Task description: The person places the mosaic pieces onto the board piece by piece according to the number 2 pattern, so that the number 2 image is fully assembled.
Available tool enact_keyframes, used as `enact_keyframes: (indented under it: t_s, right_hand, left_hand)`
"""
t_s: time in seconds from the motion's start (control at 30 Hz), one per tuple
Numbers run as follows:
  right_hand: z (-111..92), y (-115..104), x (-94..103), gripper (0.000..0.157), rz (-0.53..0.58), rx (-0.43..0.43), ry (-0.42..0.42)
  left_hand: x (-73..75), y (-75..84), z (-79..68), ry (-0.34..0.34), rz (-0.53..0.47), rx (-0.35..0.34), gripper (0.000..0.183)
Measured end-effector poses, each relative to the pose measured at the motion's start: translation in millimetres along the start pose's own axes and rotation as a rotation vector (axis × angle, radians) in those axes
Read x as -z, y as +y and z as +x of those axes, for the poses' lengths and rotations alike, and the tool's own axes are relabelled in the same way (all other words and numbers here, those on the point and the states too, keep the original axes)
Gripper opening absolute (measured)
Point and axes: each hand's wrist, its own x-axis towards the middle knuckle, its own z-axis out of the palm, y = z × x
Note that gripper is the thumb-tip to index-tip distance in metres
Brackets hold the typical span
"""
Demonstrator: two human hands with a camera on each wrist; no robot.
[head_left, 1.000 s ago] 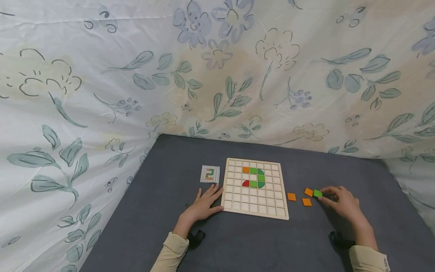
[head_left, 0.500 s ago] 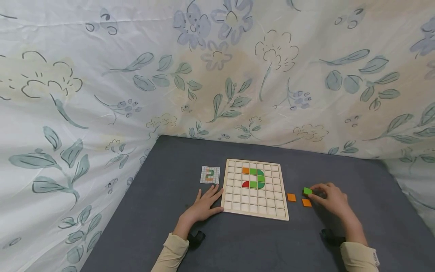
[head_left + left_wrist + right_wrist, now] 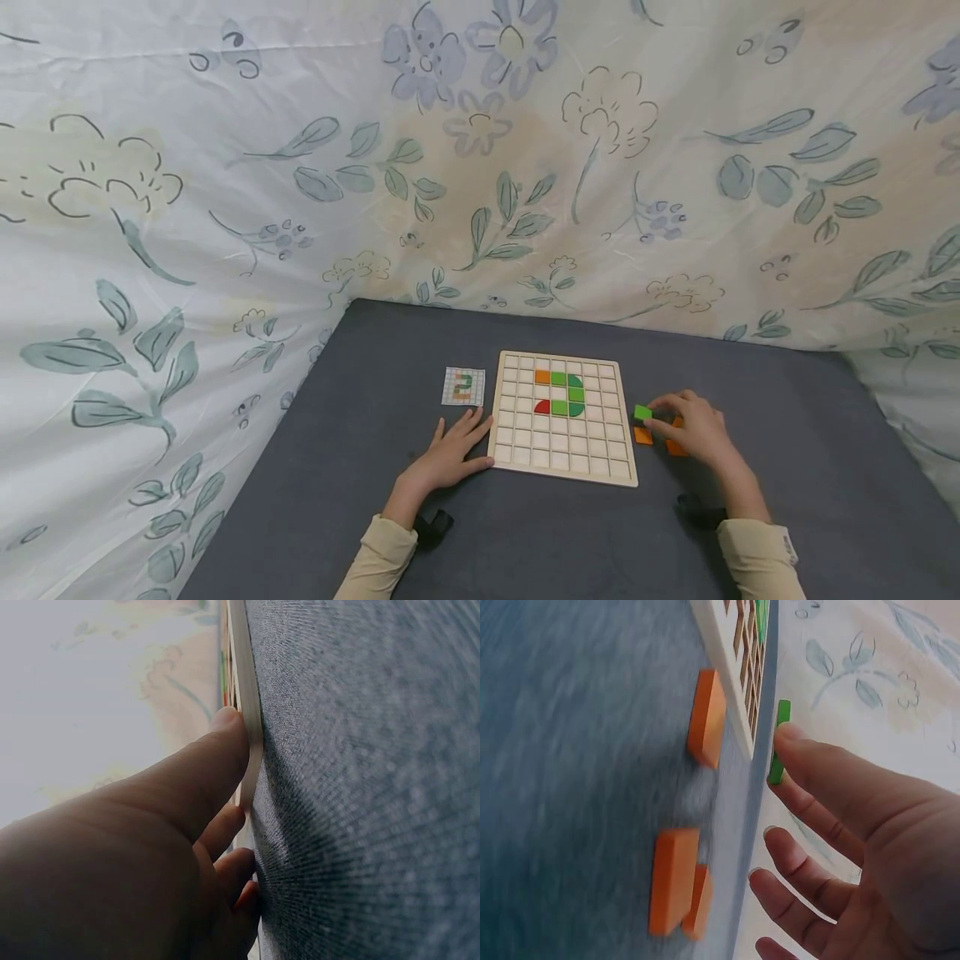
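Observation:
My right hand [image 3: 693, 425] pinches a green square tile [image 3: 642, 413] between thumb and fingertips, above the table by the right edge of the wooden grid board [image 3: 555, 467]. In the right wrist view the green tile [image 3: 780, 742] is seen edge-on, raised off the table. My left hand [image 3: 446, 454] has its fingers spread, with thumb and fingertips touching the board's left edge; the left wrist view shows the thumb [image 3: 217, 757] against the board's side. Set in the board are an orange square [image 3: 542, 377], a red rounded piece [image 3: 542, 407] and several green pieces [image 3: 575, 394].
One orange tile [image 3: 642, 436] lies beside the board's right edge. Two more, including a nearer orange tile [image 3: 676, 448], lie partly under the right hand's outline. A small printed card [image 3: 463, 387] with a coloured grid figure sits left of the board. Floral cloth [image 3: 480, 167] hangs behind the table.
The right hand has lifted the green tile from beside the orange tiles and carried it left toward the board. The left hand has stayed at the board's edge.

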Motion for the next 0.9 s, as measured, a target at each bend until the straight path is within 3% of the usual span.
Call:
enact_keyframes:
  t_s: [0.9]
  right_hand:
    - [23, -51, -18.8, 0.025, 0.062, 0.099, 0.0]
  left_hand:
    - [-1.3, -0.3, 0.6, 0.011, 0.002, -0.002, 0.068]
